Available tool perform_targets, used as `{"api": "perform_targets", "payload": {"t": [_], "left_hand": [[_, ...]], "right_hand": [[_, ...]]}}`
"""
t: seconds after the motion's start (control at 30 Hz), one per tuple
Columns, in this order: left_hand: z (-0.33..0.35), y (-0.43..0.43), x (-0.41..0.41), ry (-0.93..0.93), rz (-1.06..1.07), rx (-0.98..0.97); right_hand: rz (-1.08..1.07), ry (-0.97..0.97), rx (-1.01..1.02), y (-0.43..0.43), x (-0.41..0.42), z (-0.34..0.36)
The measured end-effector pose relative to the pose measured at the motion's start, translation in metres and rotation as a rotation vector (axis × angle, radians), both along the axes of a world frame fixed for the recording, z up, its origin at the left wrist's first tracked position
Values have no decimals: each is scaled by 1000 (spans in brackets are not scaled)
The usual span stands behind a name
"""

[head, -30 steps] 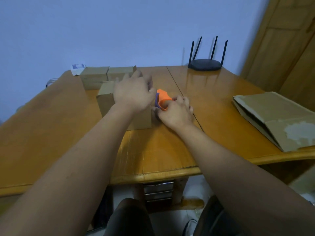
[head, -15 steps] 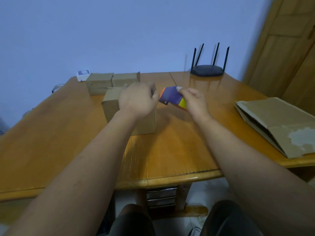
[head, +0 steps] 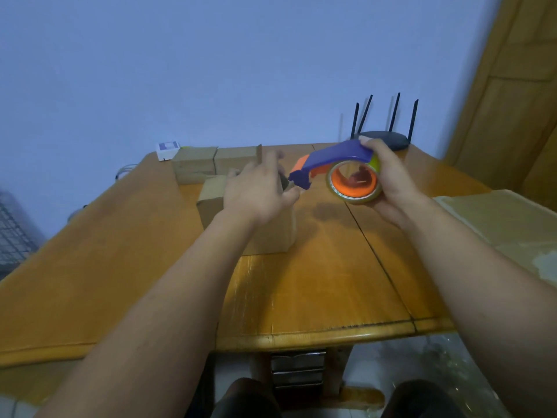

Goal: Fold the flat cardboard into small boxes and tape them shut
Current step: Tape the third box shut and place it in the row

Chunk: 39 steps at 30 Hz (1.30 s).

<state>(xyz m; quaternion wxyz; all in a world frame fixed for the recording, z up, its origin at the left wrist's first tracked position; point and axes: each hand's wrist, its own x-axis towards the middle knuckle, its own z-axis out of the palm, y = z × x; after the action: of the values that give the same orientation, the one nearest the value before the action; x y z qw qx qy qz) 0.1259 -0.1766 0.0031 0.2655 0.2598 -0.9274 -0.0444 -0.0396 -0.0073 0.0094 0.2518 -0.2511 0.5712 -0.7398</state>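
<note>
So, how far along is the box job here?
Done, apparently: two folded boxes at the table's far side; tape on them cannot be made out. In hand: a third box under the left hand, while the right hand holds the tape dispenser above the table beside it, so taping looks about to start. Left: the flat cardboard at the right edge.

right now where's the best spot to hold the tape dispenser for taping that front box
Hold the tape dispenser round its roll and blue arched cover, coming from the right, as the right hand does. Its cutter end points left at the front box, so leave that side free.
</note>
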Motion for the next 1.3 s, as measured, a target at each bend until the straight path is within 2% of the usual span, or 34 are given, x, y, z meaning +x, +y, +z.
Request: {"api": "perform_targets", "payload": {"t": [0.17,0.33,0.47,0.67,0.87,1.07,1.17,1.3], "left_hand": [[12,4,13,-71,-11,31],[12,-9,31,32,-33,45],[12,-13,41,68,-39,130],[19,-14,50,40,-71,314],[22,-7,48,7,-55,348],[40,-14,58,51,-144,586],[45,-24,69,196,-167,823],[42,-38,68,296,-65,872]], "right_hand": [[87,-133,-82,-6,5,6],[198,-223,-131,-22,16,7],[259,-279,-143,-38,33,5],[206,-341,-137,-49,44,-6],[163,-348,-77,-44,39,-18],[174,-328,-69,-43,45,-19],[174,-326,-59,-43,50,-17],[155,-335,-53,-45,52,-19]]}}
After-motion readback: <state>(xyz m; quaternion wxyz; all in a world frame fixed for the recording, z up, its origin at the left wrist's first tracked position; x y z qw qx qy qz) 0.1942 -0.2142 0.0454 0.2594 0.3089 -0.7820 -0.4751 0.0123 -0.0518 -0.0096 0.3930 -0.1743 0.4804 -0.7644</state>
